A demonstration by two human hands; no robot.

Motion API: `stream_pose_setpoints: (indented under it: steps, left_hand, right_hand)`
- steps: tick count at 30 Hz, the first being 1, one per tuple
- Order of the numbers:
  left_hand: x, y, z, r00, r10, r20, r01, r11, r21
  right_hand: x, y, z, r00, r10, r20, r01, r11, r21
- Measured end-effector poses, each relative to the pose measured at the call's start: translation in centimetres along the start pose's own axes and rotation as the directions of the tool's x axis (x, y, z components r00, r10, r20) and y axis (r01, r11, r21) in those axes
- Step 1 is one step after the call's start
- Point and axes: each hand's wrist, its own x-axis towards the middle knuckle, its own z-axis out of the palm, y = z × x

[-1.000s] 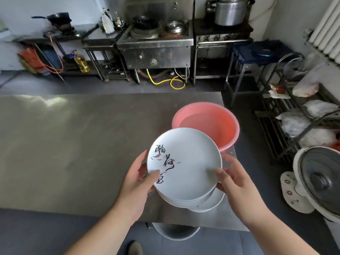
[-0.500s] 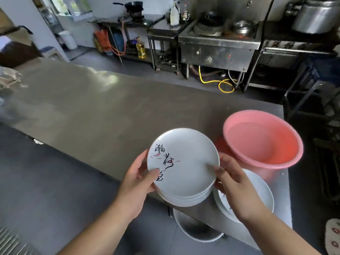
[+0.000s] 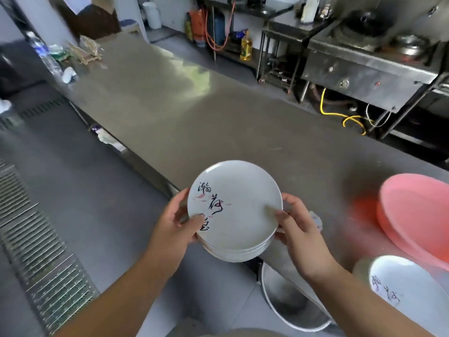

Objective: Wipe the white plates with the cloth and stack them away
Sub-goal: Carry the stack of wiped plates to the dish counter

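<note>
I carry a stack of white plates (image 3: 239, 215) in the air over the near edge of the steel table (image 3: 194, 113); the top plate bears black calligraphy and pink marks. My left hand (image 3: 173, 226) grips the stack's left rim, thumb on top. On the right rim my right hand (image 3: 300, 229) holds it the same way. Another white plate (image 3: 410, 285) with the same writing lies on the table at the lower right. No cloth is in sight.
A pink basin (image 3: 418, 215) stands on the table at the right. A metal pot (image 3: 291, 302) sits on the floor under the table edge. Bottles and clutter (image 3: 60, 57) lie at the table's far left end. Stoves (image 3: 369, 57) line the back; a floor grate (image 3: 36, 251) runs at left.
The view has swung left while I carry the stack leftward along the table; the pink basin and the lone plate now lie farther right. My grip on the stack is unchanged.
</note>
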Motion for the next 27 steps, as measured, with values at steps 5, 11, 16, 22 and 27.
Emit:
stream_pose_setpoints:
  steps: [5,11,16,22,27]
  left_hand:
    - [-0.3,0.9,-7.9,0.993,0.03,-0.111,-0.033,0.999,-0.031]
    - [-1.3,0.8,-17.4,0.962,0.013,-0.272,-0.049,0.991,-0.126]
    - [-3.0,1.1,-23.0,0.921,0.004,-0.39,-0.068,0.986,-0.15]
    - [-4.0,1.2,-27.9,0.842,-0.027,-0.538,-0.076,0.983,-0.169]
    - [-2.5,1.6,-31.8,0.798,-0.041,-0.601,-0.096,0.976,-0.194]
  right_hand:
    - [2.7,0.8,8.5,0.997,0.025,0.075,-0.029,0.998,0.049]
    - [5.3,1.7,18.2,0.975,0.071,0.209,-0.071,0.997,-0.006]
    - [7.3,2.6,25.0,0.938,0.097,0.333,-0.072,0.994,-0.087]
    - [9.8,3.2,31.4,0.896,0.105,0.432,-0.046,0.988,-0.146]
    - [13.3,3.3,36.6,0.854,0.105,0.51,-0.024,0.986,-0.163]
